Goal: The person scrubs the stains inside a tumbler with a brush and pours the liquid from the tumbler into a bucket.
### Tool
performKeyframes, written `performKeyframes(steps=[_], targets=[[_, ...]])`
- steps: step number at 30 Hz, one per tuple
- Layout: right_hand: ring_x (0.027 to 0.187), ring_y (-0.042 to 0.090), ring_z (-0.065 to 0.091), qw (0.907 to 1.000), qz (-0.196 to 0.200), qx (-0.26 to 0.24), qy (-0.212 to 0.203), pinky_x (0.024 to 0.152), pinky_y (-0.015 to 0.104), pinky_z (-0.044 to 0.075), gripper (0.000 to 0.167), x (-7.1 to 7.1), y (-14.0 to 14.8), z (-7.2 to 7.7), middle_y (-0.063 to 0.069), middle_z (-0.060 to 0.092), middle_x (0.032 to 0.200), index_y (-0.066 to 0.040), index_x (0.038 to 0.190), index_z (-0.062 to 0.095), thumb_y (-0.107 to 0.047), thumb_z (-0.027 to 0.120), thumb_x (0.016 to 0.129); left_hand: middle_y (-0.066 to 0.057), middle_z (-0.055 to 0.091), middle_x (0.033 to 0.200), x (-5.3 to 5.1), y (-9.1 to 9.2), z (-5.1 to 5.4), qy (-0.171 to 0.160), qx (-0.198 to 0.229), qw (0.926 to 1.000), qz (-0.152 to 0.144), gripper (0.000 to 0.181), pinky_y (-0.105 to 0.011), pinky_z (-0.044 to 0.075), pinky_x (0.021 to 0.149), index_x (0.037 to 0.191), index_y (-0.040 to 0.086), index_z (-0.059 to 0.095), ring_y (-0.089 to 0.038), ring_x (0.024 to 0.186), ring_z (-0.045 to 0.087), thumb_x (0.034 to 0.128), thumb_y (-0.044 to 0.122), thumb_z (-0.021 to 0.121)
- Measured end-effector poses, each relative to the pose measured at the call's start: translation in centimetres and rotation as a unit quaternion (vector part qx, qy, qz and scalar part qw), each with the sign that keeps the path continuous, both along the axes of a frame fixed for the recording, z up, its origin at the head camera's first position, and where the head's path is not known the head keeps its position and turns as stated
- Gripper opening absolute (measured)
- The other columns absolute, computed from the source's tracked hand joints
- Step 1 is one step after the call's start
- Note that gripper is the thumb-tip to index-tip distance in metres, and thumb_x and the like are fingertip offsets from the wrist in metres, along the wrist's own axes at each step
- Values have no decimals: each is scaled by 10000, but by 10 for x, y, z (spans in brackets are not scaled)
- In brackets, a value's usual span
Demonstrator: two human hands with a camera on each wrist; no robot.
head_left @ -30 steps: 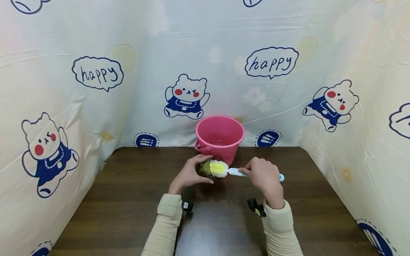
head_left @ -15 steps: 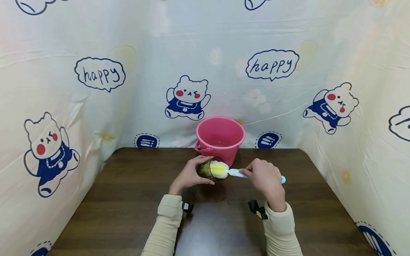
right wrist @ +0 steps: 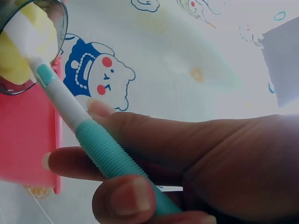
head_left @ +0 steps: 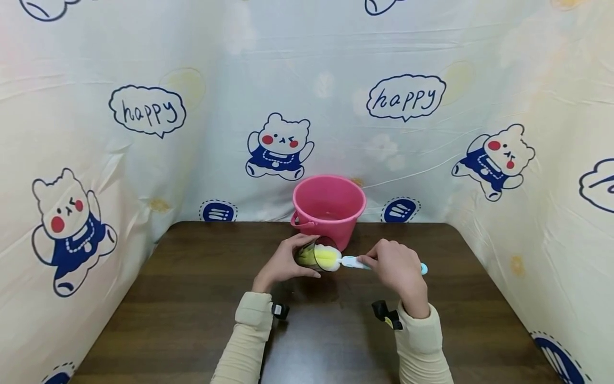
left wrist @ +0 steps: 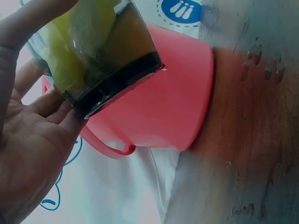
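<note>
My left hand (head_left: 283, 261) grips a dark, see-through glass cup (left wrist: 112, 51), tilted on its side above the table with its mouth toward the right. In my right hand (head_left: 395, 266) is a sponge cup brush, held by its ribbed teal and white handle (right wrist: 110, 149). The yellow and white sponge head (head_left: 327, 257) sits partly inside the cup; its rear end shows at the mouth. Through the cup wall in the left wrist view, the yellow sponge (left wrist: 65, 56) is visible. Fingers of the right hand curl round the handle.
A pink bucket (head_left: 331, 213) with a handle stands just behind the cup at the table's far edge. Water drops lie on the brown wooden table (left wrist: 243, 177). A printed cloth (head_left: 336, 64) hangs behind and at both sides.
The brush's sponge head is slightly deeper in or turned inside the cup. Both hands stay in nearly the same place, and the bucket has not moved.
</note>
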State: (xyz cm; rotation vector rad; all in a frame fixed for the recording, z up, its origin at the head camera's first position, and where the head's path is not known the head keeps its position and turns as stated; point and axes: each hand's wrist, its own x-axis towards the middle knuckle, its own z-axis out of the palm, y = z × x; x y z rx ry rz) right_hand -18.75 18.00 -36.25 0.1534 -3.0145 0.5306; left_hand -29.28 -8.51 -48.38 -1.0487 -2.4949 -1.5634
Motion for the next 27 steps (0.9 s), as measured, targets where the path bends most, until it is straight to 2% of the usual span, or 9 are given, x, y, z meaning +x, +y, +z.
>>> performKeyframes(steps=[5, 13, 19, 27], targets=[[512, 175, 439, 9998, -120, -63, -109, 447, 267, 300, 232, -2, 1, -2, -26, 491, 533, -154, 926, 841, -376, 783, 894, 70, 591, 1393, 1, 0, -2, -56, 12, 10000, 69, 863, -443, 444, 1116, 1425, 250, 597, -155, 1286, 514, 654, 245, 984], [514, 174, 457, 9995, -252, 10, -212, 449, 275, 324, 239, -4, 3, -4, -18, 501, 530, -147, 874, 835, -380, 782, 894, 66, 608, 1345, 1, 2, -3, -17, -59, 9999, 95, 866, -432, 456, 1098, 1417, 250, 605, -145, 1242, 527, 642, 237, 990], [520, 163, 457, 9992, -213, 16, -324, 459, 282, 331, 239, -6, 5, -5, -32, 509, 529, -167, 800, 818, -381, 776, 900, 67, 604, 1335, 1, 2, -2, -28, -138, 9999, 97, 857, -430, 459, 1097, 1417, 252, 605, -143, 1239, 528, 651, 204, 985], [526, 160, 462, 9992, -83, 75, -381, 466, 287, 338, 236, -4, 5, -3, -36, 524, 532, -181, 772, 815, -372, 772, 904, 81, 607, 1311, 0, 1, -3, 52, -209, 9998, -47, 864, -404, 475, 1077, 1431, 259, 589, -131, 1222, 532, 662, 285, 979]])
